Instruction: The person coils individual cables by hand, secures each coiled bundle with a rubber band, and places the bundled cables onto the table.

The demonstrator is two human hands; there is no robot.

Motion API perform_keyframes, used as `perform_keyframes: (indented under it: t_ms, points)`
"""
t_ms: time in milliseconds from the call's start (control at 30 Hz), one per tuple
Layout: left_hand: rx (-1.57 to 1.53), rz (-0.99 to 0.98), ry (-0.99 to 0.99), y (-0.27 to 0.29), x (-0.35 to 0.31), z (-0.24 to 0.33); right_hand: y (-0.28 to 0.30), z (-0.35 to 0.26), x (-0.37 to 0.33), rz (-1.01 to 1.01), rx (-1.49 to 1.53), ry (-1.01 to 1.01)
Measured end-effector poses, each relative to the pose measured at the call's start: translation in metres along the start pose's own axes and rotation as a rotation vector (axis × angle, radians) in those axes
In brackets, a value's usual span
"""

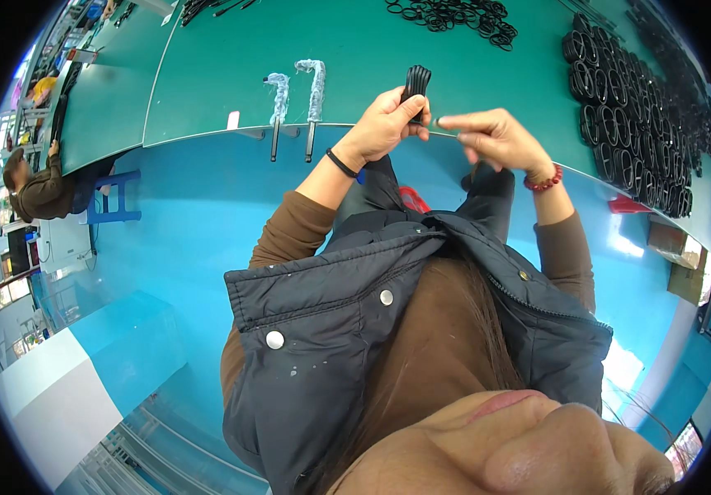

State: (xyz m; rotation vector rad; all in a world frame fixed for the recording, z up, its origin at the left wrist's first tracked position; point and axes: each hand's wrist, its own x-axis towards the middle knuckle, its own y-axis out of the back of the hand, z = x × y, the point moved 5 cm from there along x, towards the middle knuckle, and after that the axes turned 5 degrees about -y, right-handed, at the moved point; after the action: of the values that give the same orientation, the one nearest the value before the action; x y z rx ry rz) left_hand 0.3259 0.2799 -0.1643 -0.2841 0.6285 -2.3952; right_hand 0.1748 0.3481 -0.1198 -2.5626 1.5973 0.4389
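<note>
nearest is the person's own dark vest (355, 330), worn open over a brown top. past it both forearms reach to the near edge of the green table (207, 74), so the work sits at the rim, close to the body.

the left hand (384, 124) is clenched around one bundle of black bands (415, 87), gripped low so the top stands free above the fingers; a black wristband is on that wrist. the right hand (496, 136) is just right of it, finger and thumb pinched together toward the bundle, a red bead bracelet on the wrist. whether it grips a single band there is too small to tell.

left of the hands, two pegs (297, 95) wrapped in pale fibre stand at the table edge, fixed where either hand reaches them.

far right, a long stack of black rings (628, 124) runs along the table, too many to count. far middle lies one loose heap of thinner rings (454, 15).

far left, one other person (37, 186) sits at the next bench.
</note>
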Motion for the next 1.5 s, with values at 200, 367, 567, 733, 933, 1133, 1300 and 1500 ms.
perform_keyframes:
  t_ms: [200, 367, 567, 733, 933, 1133, 1300, 1500]
  points:
    - [0.351, -0.166, 0.138, -0.016, -0.003, 0.002, 0.033, -0.041, -0.001, 0.329, -0.650, 0.149]
    - [0.631, -0.381, 0.069, -0.033, 0.004, 0.007, 0.001, -0.059, 0.015, 0.040, -1.041, 0.097]
    - [0.196, -0.257, 0.070, -0.037, -0.010, 0.022, 0.006, -0.049, 0.021, -0.101, -0.075, -0.080]
    - [-0.231, -0.153, -0.188, -0.028, -0.006, 0.042, 0.018, 0.029, 0.007, -0.141, 0.690, 0.138]
    - [0.078, -0.187, -0.063, -0.035, -0.003, 0.025, 0.009, -0.016, 0.012, 0.285, 0.414, 0.283]
    - [-0.069, -0.146, -0.061, -0.053, 0.000, 0.016, -0.005, -0.021, 0.019, 0.335, 0.290, 0.194]
    - [-0.109, -0.086, -0.056, -0.041, -0.006, 0.013, 0.000, -0.011, 0.021, 0.369, 0.261, 0.214]
    - [-0.086, -0.073, 0.059, -0.038, -0.003, 0.013, -0.004, -0.010, 0.021, 0.370, 0.378, 0.233]
